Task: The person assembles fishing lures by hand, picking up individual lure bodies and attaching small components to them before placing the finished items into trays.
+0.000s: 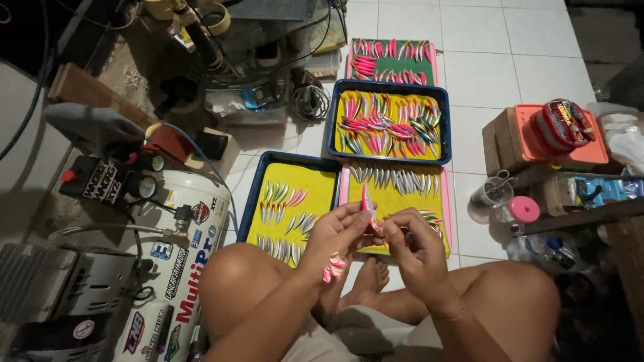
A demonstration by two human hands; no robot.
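Over the trays, left hand (333,234) and right hand (414,247) pinch 1 pink lure (366,201)

Four trays lie on the floor (510,60) ahead of the crossed legs: near-left tray (258,194), near-right tray (445,201), middle tray (330,121) behind them, far tray (435,64) beyond; compressor tank (181,268) left, boxes (510,144) right

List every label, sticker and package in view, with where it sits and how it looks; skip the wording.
White cylindrical compressor tank, lower left by the person's knee: covered in round and oblong stickers, red, blue and black.
Black box with pale lettered label, just above the tank, red knob at its side.
Round red-and-yellow printed pouch, on the orange lid at right.
Blue-labelled clear package, right edge, lying flat.
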